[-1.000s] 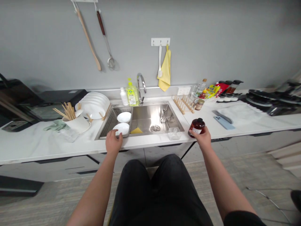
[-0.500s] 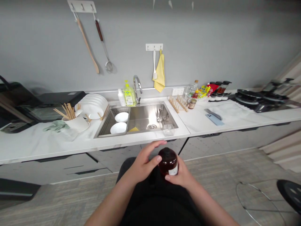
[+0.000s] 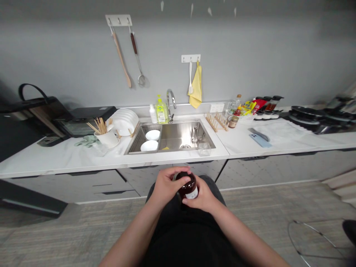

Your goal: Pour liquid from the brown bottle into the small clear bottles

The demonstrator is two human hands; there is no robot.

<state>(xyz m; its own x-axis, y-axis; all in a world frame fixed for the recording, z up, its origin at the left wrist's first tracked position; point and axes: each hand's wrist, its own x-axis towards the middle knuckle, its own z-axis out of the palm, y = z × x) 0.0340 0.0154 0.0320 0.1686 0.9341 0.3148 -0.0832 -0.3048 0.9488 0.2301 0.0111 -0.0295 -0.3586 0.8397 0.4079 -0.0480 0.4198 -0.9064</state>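
Observation:
A dark brown bottle [image 3: 184, 191] with a white label is held in front of my body, below the counter's front edge. My right hand [image 3: 202, 196] is wrapped round its side, with the thumb across the front near the label. My left hand [image 3: 166, 184] is closed over the bottle's top, thumb and fingers around the cap, which they mostly hide. Behind the hands, the steel sink [image 3: 178, 129] holds two white bowls [image 3: 149, 145] in its left basket. A clear glass [image 3: 204, 149] is at the sink's front right corner.
White plates [image 3: 125, 120] stand in a rack left of the sink, near a pot of chopsticks [image 3: 107, 138]. Green soap [image 3: 161, 110] is by the faucet [image 3: 170, 104]. To the right are a wooden rack [image 3: 216, 121], a jar [image 3: 233, 121] and a phone [image 3: 260, 140].
My left hand has come from beside the bottle onto its top and closed on the cap. The bottle and right hand have shifted left in view. The camera has turned slightly left.

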